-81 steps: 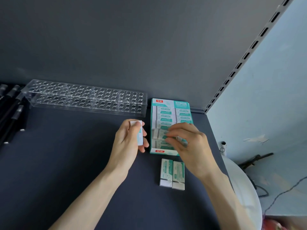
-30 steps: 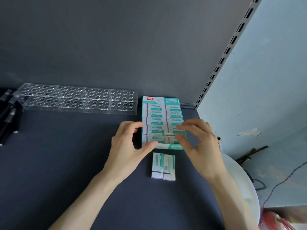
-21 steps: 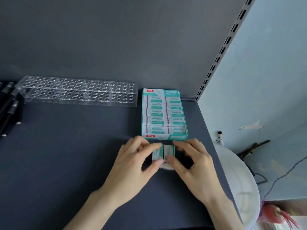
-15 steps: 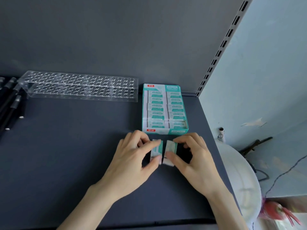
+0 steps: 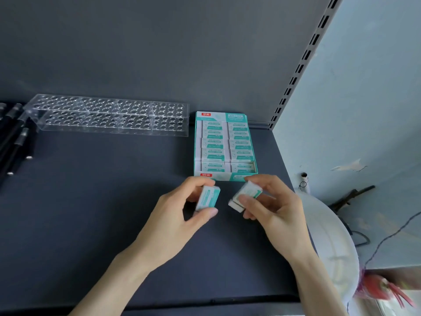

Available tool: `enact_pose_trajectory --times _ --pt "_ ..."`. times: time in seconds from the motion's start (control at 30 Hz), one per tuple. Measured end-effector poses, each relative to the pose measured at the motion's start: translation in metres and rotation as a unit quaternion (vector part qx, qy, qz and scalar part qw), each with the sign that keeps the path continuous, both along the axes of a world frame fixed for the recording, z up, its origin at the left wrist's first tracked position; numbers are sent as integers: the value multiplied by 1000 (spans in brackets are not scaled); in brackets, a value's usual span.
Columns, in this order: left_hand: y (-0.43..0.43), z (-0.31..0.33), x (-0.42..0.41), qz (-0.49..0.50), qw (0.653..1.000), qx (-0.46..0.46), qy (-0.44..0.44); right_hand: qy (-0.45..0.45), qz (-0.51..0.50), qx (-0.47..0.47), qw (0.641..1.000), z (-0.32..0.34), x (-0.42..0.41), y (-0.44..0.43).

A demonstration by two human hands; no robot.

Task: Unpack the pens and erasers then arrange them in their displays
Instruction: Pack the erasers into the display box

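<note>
A teal and white eraser display box [image 5: 196,144] stands on the dark shelf [image 5: 91,213] near the back right, filled with two rows of wrapped erasers [image 5: 213,145]. Just in front of it my left hand [image 5: 180,222] pinches one teal-sleeved eraser [image 5: 208,198] between thumb and fingers, lifted off the shelf. My right hand [image 5: 273,208] pinches a second eraser [image 5: 245,195], tilted, a little to the right of the first. A clear acrylic pen holder [image 5: 109,115] with several holes stands along the back wall. Black pens [image 5: 13,137] lie at the far left.
The shelf's front edge [image 5: 205,303] runs below my forearms. A slotted upright [image 5: 303,62] marks the shelf's right end beside a pale blue wall. A white round object [image 5: 328,242] sits off the shelf at the right.
Both hands went from the display box to the two erasers lying in front of it, took one each and lifted them apart off the shelf.
</note>
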State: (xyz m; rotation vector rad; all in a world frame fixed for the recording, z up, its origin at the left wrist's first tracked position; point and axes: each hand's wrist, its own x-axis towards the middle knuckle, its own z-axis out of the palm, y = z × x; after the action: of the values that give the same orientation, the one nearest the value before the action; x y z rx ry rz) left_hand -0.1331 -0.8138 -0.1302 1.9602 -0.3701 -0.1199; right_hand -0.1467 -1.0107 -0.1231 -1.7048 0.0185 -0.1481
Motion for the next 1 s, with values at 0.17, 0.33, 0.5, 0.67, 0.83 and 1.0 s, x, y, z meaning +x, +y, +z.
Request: enact_pose_trajectory --times 0.17,0.33,0.5,0.67,0.83,1.0 --pt "-2 12 7 0 982 -161 102 -4 52 133 990 12 9 8" --pt "-3 23 23 -12 969 -184 165 -8 106 169 980 19 22 21" --pt "6 26 40 22 970 -198 141 -53 74 71 993 22 37 22" --pt "7 14 49 131 963 -211 103 -83 -10 -153 985 14 49 22" --pt "11 8 54 183 941 -251 135 -101 -20 -217 971 0 49 21" --pt "8 8 54 181 942 -263 105 -172 -24 -290 941 -5 49 22"
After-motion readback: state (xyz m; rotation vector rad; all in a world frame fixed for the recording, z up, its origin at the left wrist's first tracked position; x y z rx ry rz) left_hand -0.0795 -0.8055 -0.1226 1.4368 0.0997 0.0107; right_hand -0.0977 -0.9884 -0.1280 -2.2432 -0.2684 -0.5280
